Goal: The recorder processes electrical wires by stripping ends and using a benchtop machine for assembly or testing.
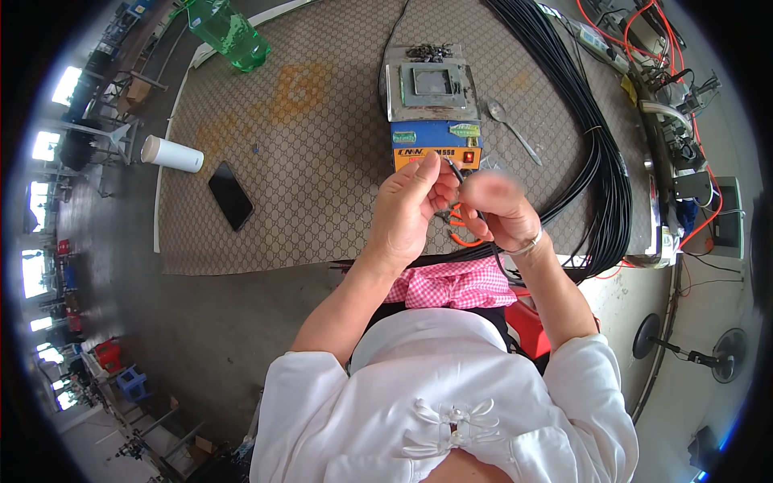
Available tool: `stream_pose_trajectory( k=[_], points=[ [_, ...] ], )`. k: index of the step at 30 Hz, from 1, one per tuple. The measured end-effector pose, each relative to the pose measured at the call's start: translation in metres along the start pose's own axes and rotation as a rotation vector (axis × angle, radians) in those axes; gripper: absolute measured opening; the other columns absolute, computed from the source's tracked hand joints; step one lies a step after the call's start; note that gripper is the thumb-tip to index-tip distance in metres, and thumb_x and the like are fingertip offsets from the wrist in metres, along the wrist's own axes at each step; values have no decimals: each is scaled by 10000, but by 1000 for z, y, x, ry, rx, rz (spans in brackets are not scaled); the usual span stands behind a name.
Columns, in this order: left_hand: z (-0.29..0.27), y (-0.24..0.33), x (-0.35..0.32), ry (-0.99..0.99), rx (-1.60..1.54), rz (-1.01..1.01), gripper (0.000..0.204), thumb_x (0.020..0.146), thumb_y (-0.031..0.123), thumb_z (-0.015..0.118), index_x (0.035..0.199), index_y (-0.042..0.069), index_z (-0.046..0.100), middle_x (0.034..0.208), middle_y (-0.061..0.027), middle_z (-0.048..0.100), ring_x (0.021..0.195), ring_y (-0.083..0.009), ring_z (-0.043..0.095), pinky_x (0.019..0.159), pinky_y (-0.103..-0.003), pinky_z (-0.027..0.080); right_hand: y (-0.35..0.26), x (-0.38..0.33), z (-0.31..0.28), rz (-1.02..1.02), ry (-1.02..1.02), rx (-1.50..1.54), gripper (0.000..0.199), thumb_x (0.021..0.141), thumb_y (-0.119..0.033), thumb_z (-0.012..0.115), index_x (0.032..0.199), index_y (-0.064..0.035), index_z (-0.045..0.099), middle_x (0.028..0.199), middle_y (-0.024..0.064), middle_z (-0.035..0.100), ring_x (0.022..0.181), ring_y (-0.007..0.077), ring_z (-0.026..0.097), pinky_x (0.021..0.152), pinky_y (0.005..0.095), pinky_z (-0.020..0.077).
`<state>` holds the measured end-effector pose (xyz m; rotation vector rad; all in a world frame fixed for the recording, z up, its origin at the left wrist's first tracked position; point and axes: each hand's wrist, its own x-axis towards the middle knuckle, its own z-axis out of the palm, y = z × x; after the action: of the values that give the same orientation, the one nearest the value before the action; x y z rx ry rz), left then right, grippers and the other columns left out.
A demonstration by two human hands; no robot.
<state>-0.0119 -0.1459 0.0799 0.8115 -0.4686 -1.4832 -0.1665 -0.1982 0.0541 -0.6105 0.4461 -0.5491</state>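
Observation:
Both hands are raised in front of the solder pot, above the near edge of the table. My left hand (407,209) is closed, thumb against fingers, around the upper end of a thin black cable (456,171). Close beside it, my right hand (503,211) is curled round the same cable; part of this hand is blurred. A length of cable hangs below the right hand. Orange-handled pliers (461,238) lie on the table between and behind my hands, partly hidden. The solder pot (437,133) is a blue and orange box with a square metal top.
A large coil of black cable (600,169) curves along the right side of the patterned table (322,161). A metal spoon (515,131) lies right of the pot. At left are a phone (231,196), a white cup (173,154) and a green bottle (229,34).

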Motion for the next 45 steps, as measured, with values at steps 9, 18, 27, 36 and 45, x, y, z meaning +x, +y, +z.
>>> stream_pose_trajectory(
  k=[9,18,27,36,45],
  points=[
    [-4,3,3,-1,-14,-51,249,869,288,503,818,57,580,736,-12,562,683,-102,503,668,-246,404,-4,0,8,4,38,-33,108,813,-153,599,780,-53,576,643,50,559,451,101,468,363,195,325],
    [-13,1,6,-62,-197,-107,207,875,237,498,861,46,575,762,-16,567,704,-110,513,681,-261,425,-7,3,9,27,33,10,108,819,-150,588,805,-44,576,645,52,556,445,108,469,359,199,315],
    [-10,5,12,55,-127,-54,191,876,212,511,902,39,588,786,-10,575,704,-88,511,674,-232,423,-22,13,18,-43,185,-210,104,817,-121,590,776,-27,570,650,38,551,456,88,473,375,194,326],
    [-36,-12,13,92,-102,-133,197,871,188,516,970,33,584,750,15,554,661,-58,494,625,-193,399,-62,73,-15,-191,438,-959,165,787,-138,615,785,22,574,584,17,530,426,62,465,360,192,331],
    [-48,-17,12,124,-118,-158,164,867,172,523,944,41,584,730,26,539,646,-53,481,614,-184,388,-79,111,-21,-121,582,-1460,170,754,-152,619,713,11,590,499,20,517,402,75,484,364,215,372]
  ],
)
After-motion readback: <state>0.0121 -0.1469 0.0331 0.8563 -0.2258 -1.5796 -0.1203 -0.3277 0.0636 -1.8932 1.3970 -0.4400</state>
